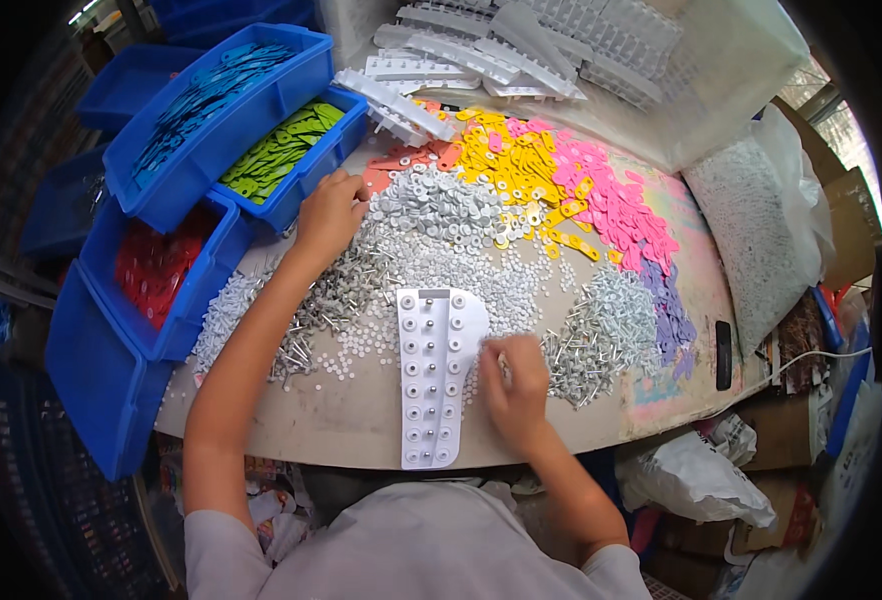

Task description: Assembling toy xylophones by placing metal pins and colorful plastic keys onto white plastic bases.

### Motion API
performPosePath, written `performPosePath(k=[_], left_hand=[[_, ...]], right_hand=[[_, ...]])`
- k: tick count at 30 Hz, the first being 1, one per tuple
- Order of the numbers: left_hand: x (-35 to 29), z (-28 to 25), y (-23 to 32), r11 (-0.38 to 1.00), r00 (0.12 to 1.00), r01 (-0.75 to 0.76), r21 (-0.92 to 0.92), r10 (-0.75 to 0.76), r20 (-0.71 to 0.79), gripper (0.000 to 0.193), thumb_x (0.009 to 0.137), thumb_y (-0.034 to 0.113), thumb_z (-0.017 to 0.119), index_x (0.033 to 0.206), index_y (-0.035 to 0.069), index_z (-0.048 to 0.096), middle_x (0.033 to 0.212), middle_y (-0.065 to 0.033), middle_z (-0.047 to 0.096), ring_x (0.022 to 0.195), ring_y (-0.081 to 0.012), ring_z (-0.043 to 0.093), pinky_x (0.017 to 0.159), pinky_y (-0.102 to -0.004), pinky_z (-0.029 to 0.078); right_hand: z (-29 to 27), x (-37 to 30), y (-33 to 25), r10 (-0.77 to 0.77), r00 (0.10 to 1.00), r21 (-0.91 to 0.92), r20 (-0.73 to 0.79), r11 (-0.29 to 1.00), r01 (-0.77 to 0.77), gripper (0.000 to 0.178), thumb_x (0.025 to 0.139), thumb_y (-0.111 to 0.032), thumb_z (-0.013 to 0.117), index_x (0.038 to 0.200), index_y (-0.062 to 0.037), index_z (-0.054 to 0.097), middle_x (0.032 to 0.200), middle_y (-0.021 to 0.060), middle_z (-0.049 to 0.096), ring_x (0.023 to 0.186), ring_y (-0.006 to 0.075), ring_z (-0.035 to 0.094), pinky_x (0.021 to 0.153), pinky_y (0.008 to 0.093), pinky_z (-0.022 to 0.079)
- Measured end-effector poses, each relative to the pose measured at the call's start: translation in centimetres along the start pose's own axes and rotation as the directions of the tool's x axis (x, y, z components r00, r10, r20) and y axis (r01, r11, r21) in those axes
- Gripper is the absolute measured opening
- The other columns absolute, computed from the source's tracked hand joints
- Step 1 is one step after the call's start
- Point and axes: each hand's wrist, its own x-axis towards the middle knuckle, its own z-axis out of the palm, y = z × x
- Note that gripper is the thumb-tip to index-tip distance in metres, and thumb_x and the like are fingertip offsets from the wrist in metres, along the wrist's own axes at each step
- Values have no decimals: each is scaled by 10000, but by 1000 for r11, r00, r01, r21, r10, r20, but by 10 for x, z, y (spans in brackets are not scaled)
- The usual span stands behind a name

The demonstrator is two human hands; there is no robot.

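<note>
A white plastic rack (427, 380) lies at the table's near edge, with a column of small metal pins down its middle and white round pieces along both sides. My right hand (519, 385) is closed just right of the rack, slightly blurred; whatever its curled fingers hold is hidden. My left hand (331, 215) reaches forward to the left edge of a heap of white round caps (439, 205), near some coral tabs (411, 160). Its fingers are bent together, and I cannot make out anything in them. Below that hand lie loose metal pins (336, 290).
Blue bins at the left hold blue (211, 95), green (286, 150) and red tabs (161, 270). Yellow (511, 160), pink (611, 205) and purple tabs (666, 310) spread across the far right. White racks (471, 50) are stacked behind. A filled clear bag (756, 220) leans at right.
</note>
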Motion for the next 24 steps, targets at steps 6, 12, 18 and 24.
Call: performPosePath(k=[6, 12, 18, 24], left_hand=[[-78, -50, 86, 876, 996, 70, -477, -34, 84, 204, 892, 74, 774, 1090, 30, 758, 959, -102, 730, 914, -254, 683, 805, -370, 526], [-178, -72, 118, 859, 964, -72, -508, 190, 185, 141, 911, 76, 778, 1045, 33, 789, 939, -96, 739, 885, -245, 683, 782, -359, 536], [-230, -78, 135, 663, 888, 424, -617, -168, 429, 139, 886, 35, 805, 1021, 23, 777, 913, -45, 717, 875, -148, 648, 758, -284, 486], [-239, -67, 133, 617, 898, 427, -662, -207, 387, 112, 884, 34, 801, 981, 6, 750, 909, -38, 699, 872, -149, 604, 774, -291, 462]], right_hand=[[7, 94, 74, -17, 999, -269, 52, 963, 31, 142, 933, -41, 695, 1069, -1, 710, 972, 172, 695, 964, 366, 647, 873, 456, 504], [23, 123, 120, -5, 992, -336, 126, 941, 47, 111, 874, -89, 756, 952, -23, 712, 875, 170, 711, 876, 381, 676, 792, 491, 530], [26, 122, 115, 140, 974, -239, 175, 966, -96, 107, 872, -79, 758, 911, -16, 681, 872, 164, 713, 859, 362, 682, 786, 469, 533], [27, 104, 108, 146, 981, -242, 127, 964, -111, 113, 895, -71, 742, 954, -7, 670, 863, 176, 701, 836, 355, 671, 769, 450, 528]])
